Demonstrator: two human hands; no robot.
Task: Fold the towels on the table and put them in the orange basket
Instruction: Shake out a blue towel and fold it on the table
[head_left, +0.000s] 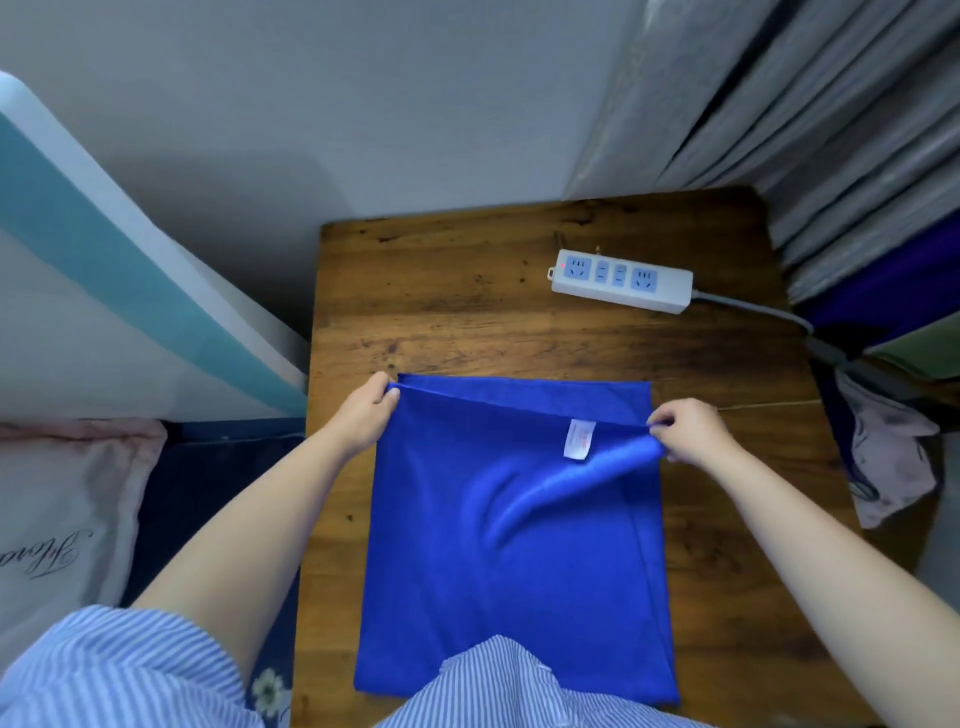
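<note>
hands, left hand (366, 410) and right hand (688, 431), pinch blue towel (498, 545) corners.

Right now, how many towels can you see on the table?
1. A blue towel lies on the wooden table, near the person, its top layer held at the far corners by the left hand and right hand. Others may be outside the view.

— Where does the towel (514, 545) lie?
— On the table (467, 312), at 6 o'clock of it, near the person.
— And the hands?
— The left hand (366, 410) holds its upper corner at 10 o'clock, the right hand (685, 431) the one at 2 o'clock.
— Anything behind?
— A power strip (621, 280), at 1 o'clock, well apart from the towel.
</note>
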